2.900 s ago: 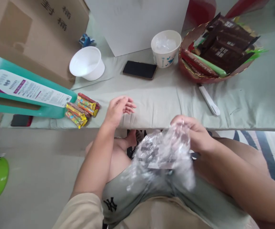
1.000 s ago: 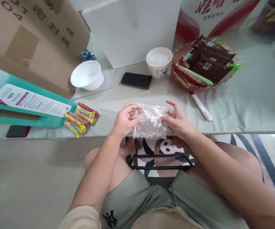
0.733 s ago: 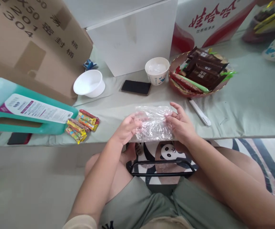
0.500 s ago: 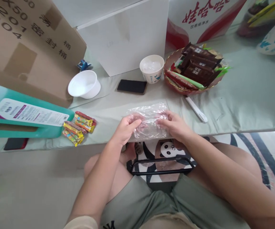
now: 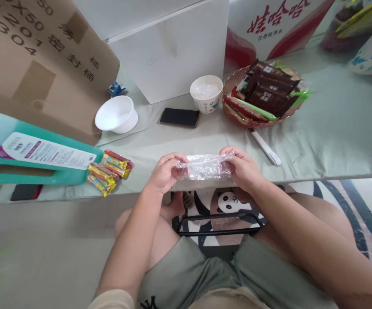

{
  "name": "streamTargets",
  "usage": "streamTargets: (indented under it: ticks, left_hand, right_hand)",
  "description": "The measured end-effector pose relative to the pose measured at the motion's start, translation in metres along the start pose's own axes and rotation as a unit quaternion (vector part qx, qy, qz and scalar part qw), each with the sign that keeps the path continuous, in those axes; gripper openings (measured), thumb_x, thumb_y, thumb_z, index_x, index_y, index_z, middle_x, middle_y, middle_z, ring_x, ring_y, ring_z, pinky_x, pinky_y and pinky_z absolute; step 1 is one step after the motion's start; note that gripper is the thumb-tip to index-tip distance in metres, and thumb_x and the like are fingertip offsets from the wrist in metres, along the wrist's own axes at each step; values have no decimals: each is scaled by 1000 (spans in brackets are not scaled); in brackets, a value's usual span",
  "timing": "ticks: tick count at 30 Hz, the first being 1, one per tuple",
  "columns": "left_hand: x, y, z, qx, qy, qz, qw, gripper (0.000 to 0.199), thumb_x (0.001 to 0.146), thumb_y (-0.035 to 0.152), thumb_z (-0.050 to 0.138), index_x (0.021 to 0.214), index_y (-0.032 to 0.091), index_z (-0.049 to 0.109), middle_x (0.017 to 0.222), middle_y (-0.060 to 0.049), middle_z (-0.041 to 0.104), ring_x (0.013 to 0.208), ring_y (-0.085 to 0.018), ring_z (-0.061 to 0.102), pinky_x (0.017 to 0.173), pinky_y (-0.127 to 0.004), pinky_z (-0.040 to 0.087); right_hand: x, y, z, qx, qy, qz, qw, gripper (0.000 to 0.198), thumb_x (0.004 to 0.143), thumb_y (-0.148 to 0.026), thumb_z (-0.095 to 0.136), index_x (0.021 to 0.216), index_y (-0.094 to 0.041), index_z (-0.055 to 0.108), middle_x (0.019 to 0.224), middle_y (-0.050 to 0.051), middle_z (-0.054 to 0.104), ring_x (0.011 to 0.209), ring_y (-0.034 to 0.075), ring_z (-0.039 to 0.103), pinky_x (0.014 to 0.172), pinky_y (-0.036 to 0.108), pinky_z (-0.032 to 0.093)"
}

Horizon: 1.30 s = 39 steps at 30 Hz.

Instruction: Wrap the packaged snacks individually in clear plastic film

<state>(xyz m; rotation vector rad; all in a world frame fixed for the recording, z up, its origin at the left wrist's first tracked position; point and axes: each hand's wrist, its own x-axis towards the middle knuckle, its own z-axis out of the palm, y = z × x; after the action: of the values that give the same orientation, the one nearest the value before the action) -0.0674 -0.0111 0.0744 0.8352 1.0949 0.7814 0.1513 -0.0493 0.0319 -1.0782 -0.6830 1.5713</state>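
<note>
A crumpled sheet of clear plastic film (image 5: 207, 167) is stretched sideways between my two hands, just above the front edge of the table. My left hand (image 5: 166, 171) pinches its left end between thumb and fingers. Its right end is gripped by my right hand (image 5: 242, 167). Whether the film is a bag or a plain wrap I cannot tell. Behind it lies a black phone (image 5: 180, 117), and a white knife-like tool (image 5: 266, 148) rests to the right of my right hand.
Farther back stand a white bowl (image 5: 117, 115), a paper cup (image 5: 206, 95) and a basket (image 5: 265, 122) of packaged snacks. Small wrapped sausages (image 5: 110, 169) lie beside a green liquid jug (image 5: 44, 150) at left. A cardboard box (image 5: 53, 56) and a white box (image 5: 173, 56) line the back.
The film was spread wider and taller; now it is gathered into a narrower band. Both hands have closed more firmly on its ends.
</note>
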Motion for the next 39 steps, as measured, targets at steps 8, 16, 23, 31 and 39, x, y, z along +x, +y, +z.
streamTargets:
  ticks: [8,16,23,31,39]
  left_hand:
    - [5,-12,-8,170,35,77,982,29,64,20,76,92,18,68,69,5,61,56,-7,56,58,-19,48]
    - [7,-14,-8,286,-88,117,947,30,73,16,60,102,19,69,111,-7,66,83,-15,68,71,-26,54]
    - [-7,-17,18,437,120,351,819,20,79,21,68,99,21,69,117,-10,68,119,-26,62,111,-42,45]
    - [4,-29,29,295,-23,96,950,38,77,33,74,112,20,69,98,-4,73,86,-18,68,77,-27,53]
    - [16,0,-2,257,213,184,925,25,72,34,75,88,20,63,74,3,61,64,-11,54,64,-21,45]
  right_hand:
    - [2,1,-11,-130,10,-47,990,30,78,-44,71,64,-21,57,81,2,63,78,15,59,73,29,50]
    - [3,-12,-12,-198,-186,-16,962,38,71,-34,78,104,-21,63,98,4,69,91,19,66,85,36,53]
    - [-5,-7,2,-386,-135,-13,912,10,76,-26,60,70,-21,54,61,-5,49,60,12,45,57,26,34]
    - [-2,-7,2,-148,-167,-20,975,25,79,-35,65,97,-18,64,91,4,69,83,17,63,79,32,48]
    - [22,-8,-4,-356,-34,-79,931,12,86,-26,53,88,-20,64,76,0,67,70,15,58,68,29,41]
